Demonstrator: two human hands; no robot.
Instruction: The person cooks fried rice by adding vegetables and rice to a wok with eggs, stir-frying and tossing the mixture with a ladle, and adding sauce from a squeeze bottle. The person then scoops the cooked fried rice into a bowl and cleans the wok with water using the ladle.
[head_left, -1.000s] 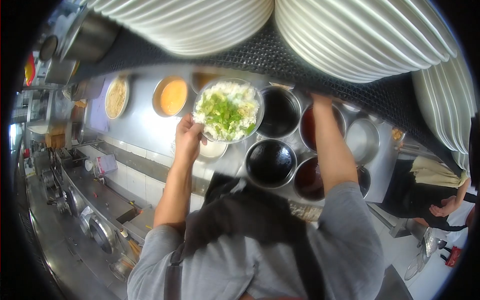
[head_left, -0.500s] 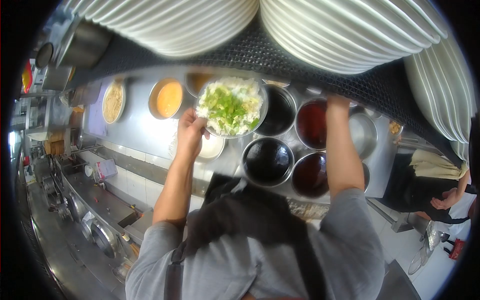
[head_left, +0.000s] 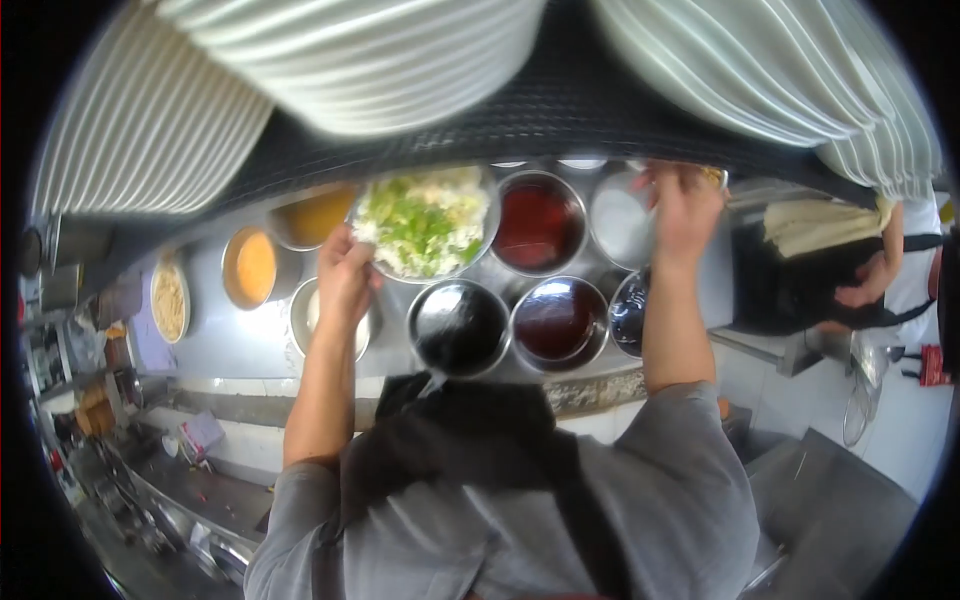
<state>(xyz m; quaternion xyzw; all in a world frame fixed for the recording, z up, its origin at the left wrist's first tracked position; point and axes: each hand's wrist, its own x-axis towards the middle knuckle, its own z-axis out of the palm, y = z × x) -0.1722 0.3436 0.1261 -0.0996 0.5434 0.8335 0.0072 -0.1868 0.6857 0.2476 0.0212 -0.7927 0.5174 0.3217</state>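
Observation:
My left hand (head_left: 345, 275) grips the near left rim of a bowl (head_left: 492, 228), thumb over the edge. White rice (head_left: 385, 240) with chopped green vegetables (head_left: 425, 222) on top fills it. The bowl is held above the steel counter, among round pots. My right hand (head_left: 688, 205) is at the far right of the counter, by the right edge of a metal container with pale contents (head_left: 620, 222). A small container with yellowish bits (head_left: 713, 176) is just beyond it. Motion smears the right fingers, so whether they hold anything is unclear.
Stacks of white plates (head_left: 360, 70) stand on a dark mesh shelf (head_left: 420, 150) above the counter. Pots of dark red liquid (head_left: 540, 225) and black liquid (head_left: 460, 325) stand close together. Orange liquid (head_left: 255, 268) fills a bowl on the left. At right is another person's hand (head_left: 868, 285).
The view has shifted rightward. My right hand has moved from beyond the red pot to the pale container at the far right. The bowl stays in my left hand.

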